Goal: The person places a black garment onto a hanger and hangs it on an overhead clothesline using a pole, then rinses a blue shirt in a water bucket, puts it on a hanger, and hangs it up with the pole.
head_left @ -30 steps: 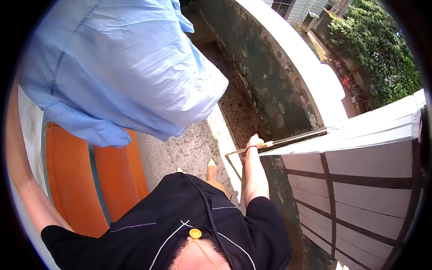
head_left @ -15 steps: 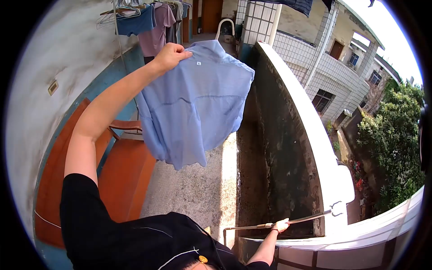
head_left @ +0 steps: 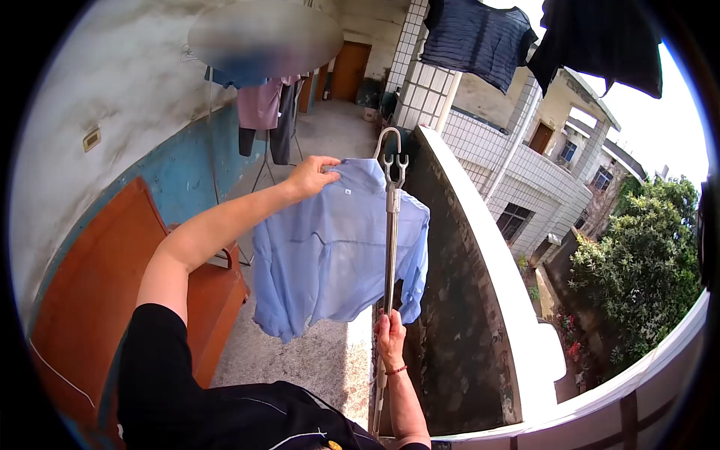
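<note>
A light blue shirt (head_left: pixel 315 247) hangs spread out in front of me, a hooked white hanger end (head_left: pixel 388 133) showing above its collar. My left hand (head_left: pixel 313 178) is closed on the shirt near the collar. Upright in my right hand (head_left: pixel 391 341) is a metal pole (head_left: pixel 391 255), gripped around its shaft. The pole's forked tip (head_left: pixel 395 171) stands in front of the shirt's shoulder, just below the hanger's hook. Whether the fork touches the hanger, I cannot tell.
On the left, a brown wooden bench (head_left: pixel 97 292) stands along the wall. A low parapet (head_left: pixel 480 262) curves along the right. Dark garments (head_left: pixel 480 41) hang overhead at the upper right. More clothes (head_left: pixel 260 105) hang on a rack farther back.
The pole has swung from lying low across the parapet to upright beside the shirt. My right hand has moved left and up with it. The view has tilted up, showing the dark garments.
</note>
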The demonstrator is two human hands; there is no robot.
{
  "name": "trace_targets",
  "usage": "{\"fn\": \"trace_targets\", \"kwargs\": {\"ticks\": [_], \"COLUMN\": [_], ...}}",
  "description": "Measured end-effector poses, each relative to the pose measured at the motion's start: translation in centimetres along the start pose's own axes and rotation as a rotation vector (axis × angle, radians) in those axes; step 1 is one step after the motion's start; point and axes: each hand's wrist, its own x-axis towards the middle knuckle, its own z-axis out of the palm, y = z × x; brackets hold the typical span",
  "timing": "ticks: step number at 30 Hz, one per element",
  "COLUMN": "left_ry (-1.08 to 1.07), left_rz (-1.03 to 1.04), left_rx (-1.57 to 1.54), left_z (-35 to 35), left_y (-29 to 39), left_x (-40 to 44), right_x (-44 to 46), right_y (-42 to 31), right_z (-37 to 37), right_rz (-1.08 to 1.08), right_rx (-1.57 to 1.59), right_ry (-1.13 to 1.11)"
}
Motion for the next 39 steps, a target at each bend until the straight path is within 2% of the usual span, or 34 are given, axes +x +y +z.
{"fn": "trace_targets", "kwargs": {"ticks": [5,10,16,19,21,22,23,25,27,29,30,32,33,35,37,39], "left_ry": [-0.017,-0.029,-0.092,-0.182,-0.364,-0.310,-0.310,-0.381,-0.324,-0.195,-0.201,-0.449,-0.452,-0.489,-0.461,-0.500], "left_rz": [-0.050,-0.092,-0.094,-0.026,-0.233,-0.158,-0.169,0.132,0.179,0.310,0.309,-0.002,-0.001,-0.062,-0.029,-0.218], "left_rx": [0.068,0.090,0.203,0.204,0.389,0.436,0.436,0.539,0.526,0.310,0.310,0.120,0.120,-0.083,-0.128,-0.330], "left_z": [-0.2,-0.1,0.8,0.3,-1.0,-1.1,-1.2,-1.0,-0.3,0.4,0.5,0.5,0.8,1.3,1.9,2.9], "left_y": [-0.3,-1.3,-3.3,-3.1,1.0,0.5,0.1,-0.5,-1.3,-1.0,-0.8,-0.2,-0.2,0.2,0.4,0.1], "left_x": [-2.4,-3.8,-6.2,-7.0,-7.0,-6.7,-6.5,-6.5,-6.7,-6.4,-6.2,-5.3,-4.7,-3.5,-2.1,-1.0], "right_x": [-0.1,-1.3,-0.8,-1.5,-2.1,-2.4,-2.6,-2.8,-2.7,-2.5,-2.5,-2.4,-2.3,-2.2,-2.0,-1.9], "right_y": [1.5,1.5,0.0,0.3,-0.3,-0.6,-0.8,-1.3,-1.6,-2.3,-2.5,-2.4,-2.3,-2.3,-2.5,-3.2], "right_z": [0.1,0.2,0.3,0.4,0.8,0.9,1.0,1.3,1.1,0.7,0.6,0.0,-0.4,-0.7,-0.8,-1.2], "right_rz": [0.002,-0.025,0.054,0.060,0.089,0.109,0.117,0.130,0.133,0.079,0.066,0.082,0.094,0.092,0.094,0.120], "right_rx": [-0.068,-0.129,-0.100,-0.050,0.029,0.051,0.053,0.114,0.113,0.051,0.055,0.059,0.062,0.066,0.113,0.168], "right_ry": [0.158,0.208,0.146,0.111,0.084,0.048,0.041,-0.008,-0.011,0.000,0.006,0.004,-0.001,0.004,-0.008,-0.001]}}
